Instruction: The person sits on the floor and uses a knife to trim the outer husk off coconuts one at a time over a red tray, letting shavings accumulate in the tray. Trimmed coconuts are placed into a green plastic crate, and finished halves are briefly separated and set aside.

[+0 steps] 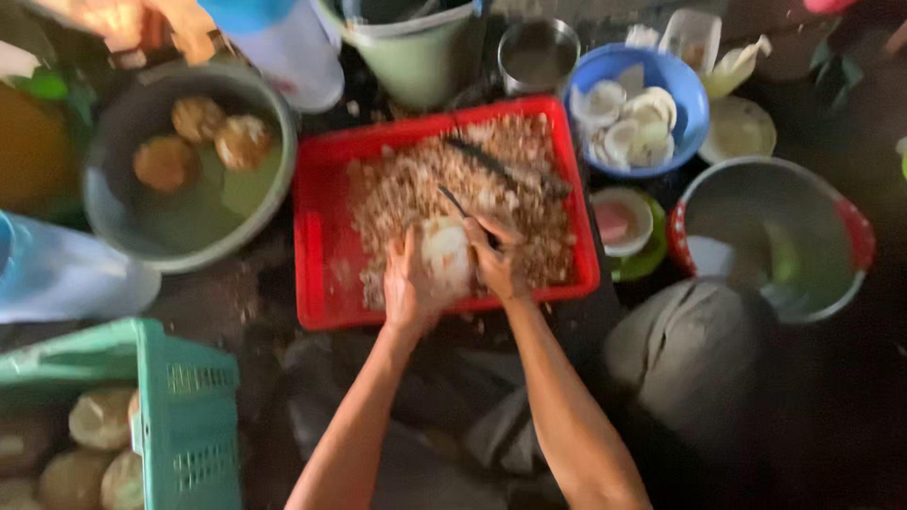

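Note:
My left hand [406, 288] cups a pale, round peeled coconut [446, 253] over the near edge of a red plastic tray [326, 236]. My right hand [496, 260] grips a dark-bladed knife [455, 201] whose blade rests against the top of the coconut. The tray is filled with brown husk shavings [425, 179], and a second long dark knife [501, 165] lies on them further back. The view is blurred, so finger detail is unclear.
A grey basin [113, 222] of water with brown coconuts stands at the left. A blue bowl [694, 94] of white coconut pieces and a metal basin [831, 203] sit at the right. A green crate [184, 416] with husked coconuts is near left. Buckets stand behind.

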### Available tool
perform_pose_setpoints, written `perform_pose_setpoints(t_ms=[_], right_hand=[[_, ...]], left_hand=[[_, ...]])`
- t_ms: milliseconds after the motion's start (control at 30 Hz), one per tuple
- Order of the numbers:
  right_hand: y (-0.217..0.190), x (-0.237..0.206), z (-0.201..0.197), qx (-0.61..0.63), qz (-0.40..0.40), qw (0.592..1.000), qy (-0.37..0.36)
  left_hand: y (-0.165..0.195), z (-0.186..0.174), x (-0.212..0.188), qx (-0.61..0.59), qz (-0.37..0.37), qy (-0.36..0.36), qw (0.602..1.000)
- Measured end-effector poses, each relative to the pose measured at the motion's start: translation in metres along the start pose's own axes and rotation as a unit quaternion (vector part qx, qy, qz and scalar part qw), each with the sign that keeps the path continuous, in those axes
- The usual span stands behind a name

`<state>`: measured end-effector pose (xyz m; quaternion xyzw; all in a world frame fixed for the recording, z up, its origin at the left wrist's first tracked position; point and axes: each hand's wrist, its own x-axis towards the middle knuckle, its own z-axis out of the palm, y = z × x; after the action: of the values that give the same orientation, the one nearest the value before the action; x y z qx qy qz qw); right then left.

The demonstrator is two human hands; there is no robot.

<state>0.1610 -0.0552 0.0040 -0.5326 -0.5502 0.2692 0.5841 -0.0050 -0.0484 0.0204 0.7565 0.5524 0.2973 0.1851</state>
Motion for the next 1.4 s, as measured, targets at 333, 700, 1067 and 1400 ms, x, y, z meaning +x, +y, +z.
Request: perform_pose_setpoints(t_ms=[333,700,1067,1400], right_hand=[[0.025,0.002,0.000,0.145,0.138,0.978,0.050],[-0.020,0.023,-0.006,-0.050,-0.014,0.995,-0.080],[0.027,-0.002,-0.005,0.082,0.071,0.994,0.004],[0.029,-0.013,-0.002,0.037,0.085,0.996,0.008]], left_hand=[[0.024,-0.015,0.012,-0.034,-0.189,-0.083,0.978],[0.010,0.002,0.017,-0.069,-0.028,-0.008,0.997],[0.017,-0.004,0.019,-0.069,-0.033,-0.002,0.997],[0.022,-0.021,0.019,-0.035,0.033,-0.046,0.998]])
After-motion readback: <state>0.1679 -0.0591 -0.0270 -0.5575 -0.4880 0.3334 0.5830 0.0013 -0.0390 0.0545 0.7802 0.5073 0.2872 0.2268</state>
